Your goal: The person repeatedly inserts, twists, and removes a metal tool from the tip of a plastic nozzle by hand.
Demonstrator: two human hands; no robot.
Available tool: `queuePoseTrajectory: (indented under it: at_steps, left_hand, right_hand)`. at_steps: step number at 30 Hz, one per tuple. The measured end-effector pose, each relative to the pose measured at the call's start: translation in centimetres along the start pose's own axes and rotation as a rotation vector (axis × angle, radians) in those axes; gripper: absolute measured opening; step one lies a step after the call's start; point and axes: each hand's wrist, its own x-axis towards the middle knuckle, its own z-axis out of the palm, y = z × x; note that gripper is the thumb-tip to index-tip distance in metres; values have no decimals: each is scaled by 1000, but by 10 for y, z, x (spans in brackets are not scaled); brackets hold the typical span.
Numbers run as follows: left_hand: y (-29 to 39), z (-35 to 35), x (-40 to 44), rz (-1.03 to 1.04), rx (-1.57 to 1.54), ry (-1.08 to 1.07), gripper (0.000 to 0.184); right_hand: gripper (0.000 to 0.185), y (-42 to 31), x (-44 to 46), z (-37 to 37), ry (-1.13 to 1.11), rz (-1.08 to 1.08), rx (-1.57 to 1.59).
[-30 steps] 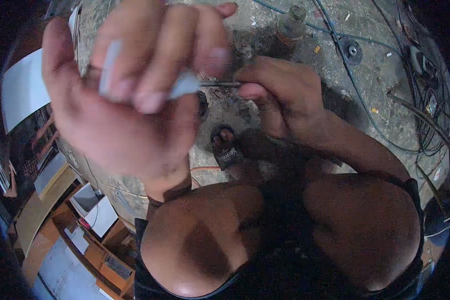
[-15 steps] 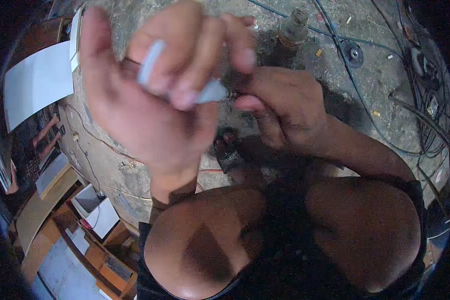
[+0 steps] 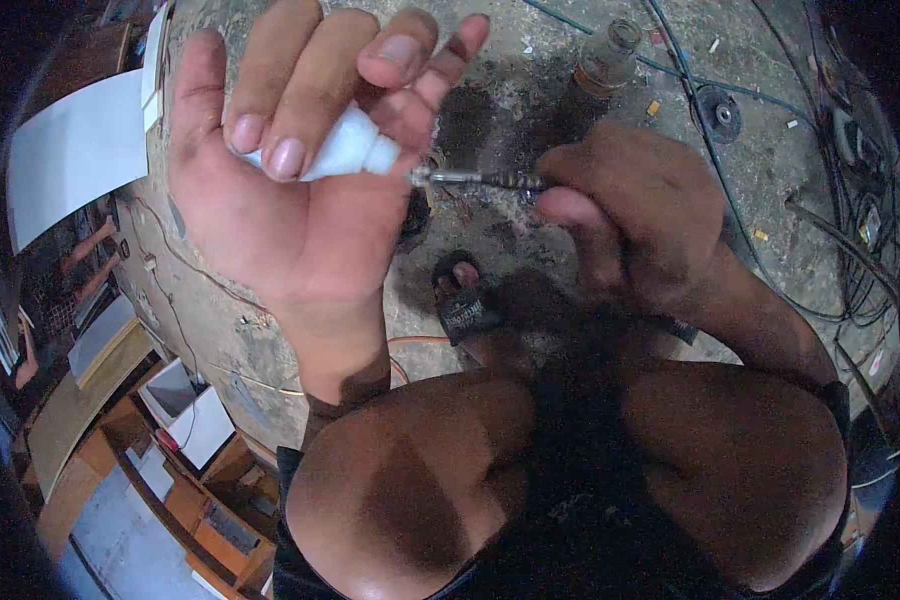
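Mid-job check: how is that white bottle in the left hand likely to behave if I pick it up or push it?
The white bottle is probably light, since it looks small against the left hand. Its smooth-looking surface may make it slippery. The seemingly rounded body, tapering to a narrow end, could roll if laid down.

Pale lettering (image 3: 463, 312) across dark sandal strap (image 3: 480, 322), too blurred to read

A workshop: stained floor (image 3: 215, 330), cables (image 3: 684, 70), grinding disc (image 3: 718, 113).
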Motion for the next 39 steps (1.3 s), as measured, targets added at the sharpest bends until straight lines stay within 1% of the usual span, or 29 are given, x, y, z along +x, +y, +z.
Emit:
queuePoseTrajectory:
  at_steps: [1,5,8,11,14,15,17,19,21,24,28,30,32,33,34,36,37,38,39]
  left_hand:
    - [-2,2,0,-7,-12,0,38]
    - [0,3,-1,-25,-107,-31,40]
    - [-3,6,-3,3,-35,-1,38]
    - [-20,16,-4,50,116,118,36]
    - [-17,15,-3,105,-4,152,38]
    - [-14,15,-1,120,-42,160,39]
    - [-7,18,-1,108,-22,99,40]
    - [-4,18,-1,87,-4,55,43]
    - [-7,15,-1,62,-31,45,44]
    - [-22,22,-3,56,82,89,47]
    - [-30,24,0,4,186,25,50]
    - [-33,39,1,-50,268,43,52]
    - [-34,33,4,-52,279,2,53]
    - [-39,10,5,-36,231,-57,53]
    - [-44,6,6,29,273,-97,53]
    - [-54,-5,8,164,349,-167,53]
    - [-56,-4,8,268,427,-213,53]
    - [-56,-4,6,374,504,-249,53]
    - [-51,1,4,342,588,-224,53]
  right_hand:
    - [16,1,1,1,32,-27,11]
    - [17,5,-1,4,11,-88,-29]
    - [18,7,-5,8,37,-81,-15]
    - [20,4,-4,12,69,-105,38]
    - [21,-1,0,14,84,-152,69]
    - [20,-1,0,9,66,-134,42]
    - [17,3,-2,1,56,-82,-1]
    - [20,3,-10,2,70,11,-26]
    - [20,2,-7,2,68,-22,-25]
    - [19,0,-3,9,94,-39,-16]
    - [14,0,0,21,110,-71,78]
    - [15,-2,-4,23,120,-28,93]
    - [16,-1,-5,25,126,38,124]
    - [16,-3,-9,27,127,97,152]
    - [16,-5,-14,26,127,167,176]
    - [20,-9,-13,24,85,367,486]
    - [23,-10,-11,22,69,466,630]
    - [25,-9,-11,18,5,495,723]
    - [27,-8,-8,14,-56,519,818]
